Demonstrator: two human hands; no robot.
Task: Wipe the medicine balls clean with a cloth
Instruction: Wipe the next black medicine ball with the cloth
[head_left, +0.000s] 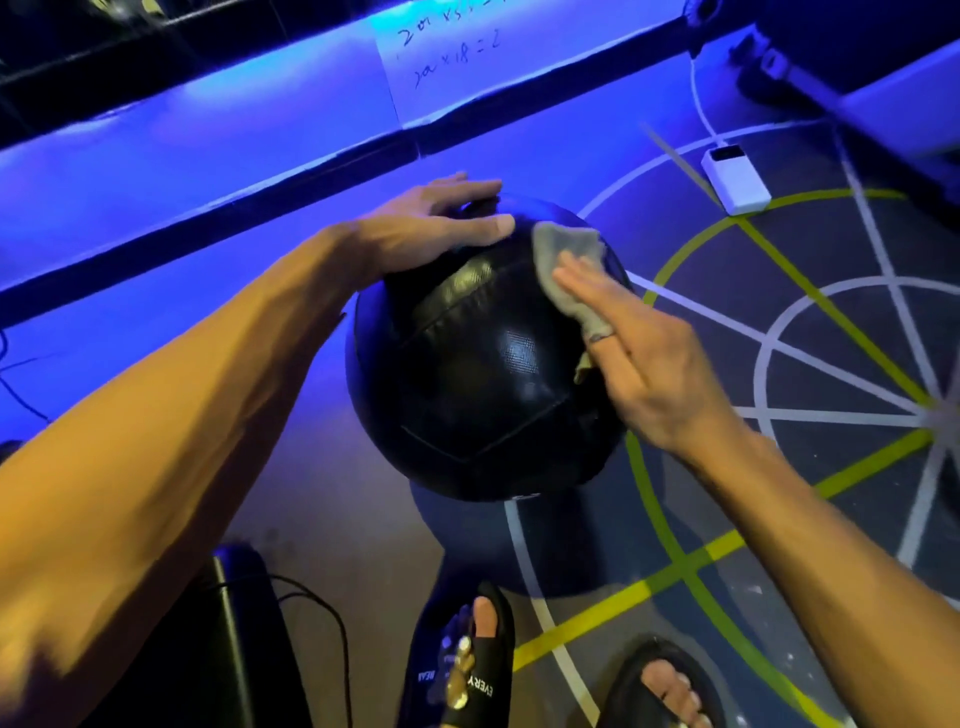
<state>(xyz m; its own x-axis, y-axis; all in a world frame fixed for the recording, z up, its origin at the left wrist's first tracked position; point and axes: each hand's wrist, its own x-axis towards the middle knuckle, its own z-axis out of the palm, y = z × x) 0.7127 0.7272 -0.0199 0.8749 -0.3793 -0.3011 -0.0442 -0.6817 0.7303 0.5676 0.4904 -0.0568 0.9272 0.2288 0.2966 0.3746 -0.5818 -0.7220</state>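
A large black medicine ball (478, 374) with stitched panels is held up in front of me, above the floor. My left hand (436, 228) lies over its top left with fingers spread across the surface. My right hand (639, 353) presses a small grey cloth (569, 270) flat against the ball's upper right side, fingers straight. Part of the cloth sticks out beyond my fingertips; the rest is hidden under my palm.
A white power bank (735, 179) with a cable lies on the floor at the upper right. The dark floor (779, 467) carries white and yellow-green lines. A black box with cords (228, 634) stands at the lower left. My feet in black slides (467, 670) are below the ball.
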